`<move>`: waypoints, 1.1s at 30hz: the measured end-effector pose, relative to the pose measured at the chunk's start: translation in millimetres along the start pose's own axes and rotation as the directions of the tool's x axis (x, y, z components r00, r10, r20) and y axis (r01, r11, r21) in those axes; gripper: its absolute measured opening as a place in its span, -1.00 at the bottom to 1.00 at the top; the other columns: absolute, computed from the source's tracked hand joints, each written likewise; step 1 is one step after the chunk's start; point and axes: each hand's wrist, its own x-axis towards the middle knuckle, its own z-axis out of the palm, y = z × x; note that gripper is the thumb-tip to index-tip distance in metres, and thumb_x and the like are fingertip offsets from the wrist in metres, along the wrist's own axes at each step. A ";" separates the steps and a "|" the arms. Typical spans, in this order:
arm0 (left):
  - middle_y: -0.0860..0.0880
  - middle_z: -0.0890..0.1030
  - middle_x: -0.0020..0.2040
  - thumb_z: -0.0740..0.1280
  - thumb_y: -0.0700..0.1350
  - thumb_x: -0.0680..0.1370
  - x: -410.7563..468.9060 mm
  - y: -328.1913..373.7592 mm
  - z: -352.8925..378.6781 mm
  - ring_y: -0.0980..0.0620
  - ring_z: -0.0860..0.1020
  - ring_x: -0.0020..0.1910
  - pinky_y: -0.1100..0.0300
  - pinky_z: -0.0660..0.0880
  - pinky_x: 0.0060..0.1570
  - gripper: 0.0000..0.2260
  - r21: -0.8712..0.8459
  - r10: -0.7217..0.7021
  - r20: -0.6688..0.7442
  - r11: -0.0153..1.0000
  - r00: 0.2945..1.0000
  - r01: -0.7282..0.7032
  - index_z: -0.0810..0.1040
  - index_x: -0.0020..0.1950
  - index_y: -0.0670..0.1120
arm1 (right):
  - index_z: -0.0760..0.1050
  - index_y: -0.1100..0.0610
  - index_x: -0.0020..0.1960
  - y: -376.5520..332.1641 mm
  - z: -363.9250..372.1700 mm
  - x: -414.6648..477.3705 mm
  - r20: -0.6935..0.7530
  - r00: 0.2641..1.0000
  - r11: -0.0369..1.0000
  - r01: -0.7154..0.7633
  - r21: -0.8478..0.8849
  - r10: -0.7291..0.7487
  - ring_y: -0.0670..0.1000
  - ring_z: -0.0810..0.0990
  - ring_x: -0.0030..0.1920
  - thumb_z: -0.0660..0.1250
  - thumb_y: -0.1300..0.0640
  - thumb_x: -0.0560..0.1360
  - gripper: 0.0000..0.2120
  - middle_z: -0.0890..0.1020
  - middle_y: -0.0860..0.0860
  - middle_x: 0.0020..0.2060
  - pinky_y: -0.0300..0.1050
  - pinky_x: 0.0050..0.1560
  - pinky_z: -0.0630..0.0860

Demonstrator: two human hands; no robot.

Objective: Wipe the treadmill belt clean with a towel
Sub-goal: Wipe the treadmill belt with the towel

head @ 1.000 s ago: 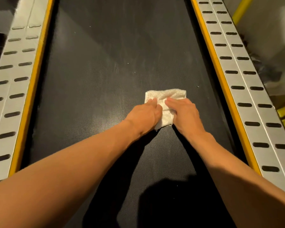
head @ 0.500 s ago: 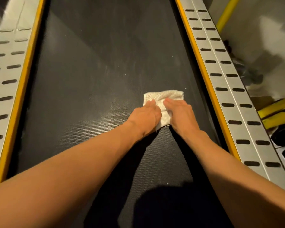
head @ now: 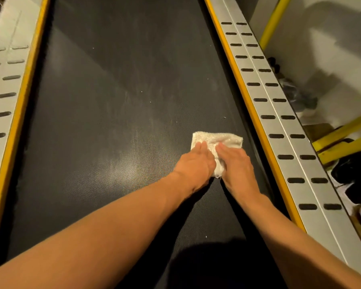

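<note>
A small folded white towel (head: 223, 139) lies flat on the black treadmill belt (head: 113, 113), right of centre and close to the right edge. My left hand (head: 195, 163) presses palm down on the towel's left part. My right hand (head: 237, 163) presses on its right part, fingers together and pointing away from me. The towel's far edge shows beyond my fingertips; the part under my palms is hidden. Pale specks and faint dusty streaks mark the belt ahead of the towel.
Yellow strips and grey slotted side rails run along both sides of the belt, one on the left (head: 6, 94) and one on the right (head: 279, 117). Beyond the right rail are yellow bars (head: 346, 140), dark shoes (head: 352, 170) and a white wall.
Both hands and the towel have slid toward the right edge of the belt. The view has shifted, showing more of the floor on the right.
</note>
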 end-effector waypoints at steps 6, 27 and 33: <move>-0.25 -0.10 0.55 0.09 -0.18 0.65 8.2 0.5 -14.1 -0.16 -0.07 0.54 0.05 0.09 0.46 -0.47 0.011 0.036 -0.018 0.999 0.999 -0.036 -0.08 0.54 -0.26 | 0.39 -0.03 0.10 22.6 -7.9 26.4 0.048 0.999 0.990 -0.018 -0.140 0.025 0.02 0.45 0.06 0.28 0.23 0.51 -0.77 0.54 0.02 0.08 -0.12 -0.01 0.48; -0.25 -0.07 0.55 0.05 -0.13 0.66 3.8 31.0 15.0 -0.18 -0.06 0.54 0.01 0.04 0.50 -0.50 0.097 0.139 -0.034 0.986 0.990 -0.135 -0.03 0.54 -0.26 | 0.53 0.04 0.21 10.0 -9.0 -33.9 -0.061 0.946 0.912 -0.289 0.292 0.319 -0.04 0.66 -0.02 0.25 -0.28 0.51 -0.54 0.65 0.01 0.01 -0.09 -0.11 0.61; -0.26 0.04 0.54 0.08 -0.11 0.65 1.6 23.6 5.7 -0.20 0.05 0.53 0.02 -0.01 0.49 -0.53 0.141 0.138 -0.134 0.983 0.981 -0.119 0.10 0.52 -0.24 | 0.57 -0.04 0.17 6.3 -2.1 -23.7 0.005 0.929 0.831 -0.333 0.445 0.370 0.00 0.63 0.11 0.35 -0.31 0.41 -0.53 0.63 0.00 0.10 0.16 0.16 0.55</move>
